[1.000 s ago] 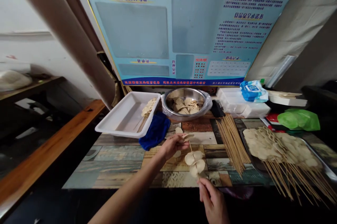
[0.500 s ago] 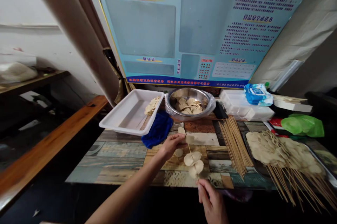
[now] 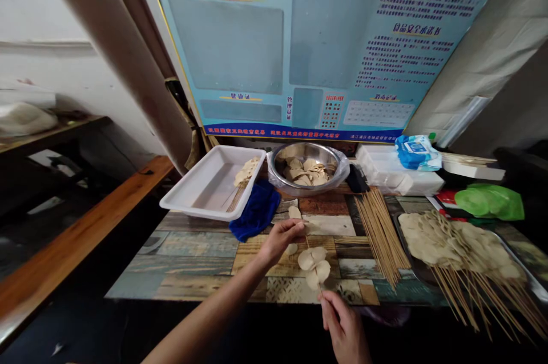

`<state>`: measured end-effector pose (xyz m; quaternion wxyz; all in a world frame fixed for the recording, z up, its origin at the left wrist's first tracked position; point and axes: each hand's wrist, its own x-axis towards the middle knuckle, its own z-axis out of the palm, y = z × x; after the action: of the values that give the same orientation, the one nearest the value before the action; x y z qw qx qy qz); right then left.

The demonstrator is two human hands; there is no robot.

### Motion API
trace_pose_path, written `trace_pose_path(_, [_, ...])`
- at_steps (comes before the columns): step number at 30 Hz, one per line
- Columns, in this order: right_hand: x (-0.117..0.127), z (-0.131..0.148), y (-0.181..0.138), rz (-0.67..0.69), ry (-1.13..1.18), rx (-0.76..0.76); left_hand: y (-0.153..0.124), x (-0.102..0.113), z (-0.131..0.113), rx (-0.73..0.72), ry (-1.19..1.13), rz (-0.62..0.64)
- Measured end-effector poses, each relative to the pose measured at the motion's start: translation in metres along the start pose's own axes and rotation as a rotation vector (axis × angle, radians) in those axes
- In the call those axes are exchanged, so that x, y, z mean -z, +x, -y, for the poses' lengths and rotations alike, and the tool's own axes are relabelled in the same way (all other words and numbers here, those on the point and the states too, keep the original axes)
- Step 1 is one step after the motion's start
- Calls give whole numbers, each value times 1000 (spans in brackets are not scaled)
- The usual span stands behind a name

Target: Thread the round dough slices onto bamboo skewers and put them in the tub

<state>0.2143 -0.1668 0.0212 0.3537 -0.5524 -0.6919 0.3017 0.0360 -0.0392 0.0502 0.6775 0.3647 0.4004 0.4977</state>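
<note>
My right hand [image 3: 345,321], at the table's front edge, grips the lower end of a thin wooden skewer [image 3: 307,242]. Several pale, round, flat slices [image 3: 314,267] are threaded on it. My left hand [image 3: 285,238] is closed at the skewer's upper tip, pinching a thin pale slice [image 3: 305,221] that shows almost edge-on. Whether the tip has pierced this slice is hidden by the fingers. Two loose slices lie on the table near my left hand, one slice [image 3: 294,212] beyond it and another slice [image 3: 291,249] just below.
A white tray [image 3: 188,199] holds some skewered slices, with a blue cloth [image 3: 256,213] beside it. Behind my hands stands a metal bowl [image 3: 280,177] of slices. To the right lie bare skewers [image 3: 380,235] and a dark tray [image 3: 413,264] heaped with filled skewers.
The slice in my left hand has turned from showing its flat face to nearly edge-on, and the left hand has shifted slightly. My right hand and the skewer stay almost still.
</note>
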Motion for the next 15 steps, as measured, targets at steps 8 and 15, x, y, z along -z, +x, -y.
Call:
trace_pose_path(8, [1, -10, -1, -29, -2, 64, -5, -6, -4, 139, -182, -7])
trace_pose_path(15, [1, -31, -5, -40, -31, 135, -6, -7, -7, 227, -349, -26])
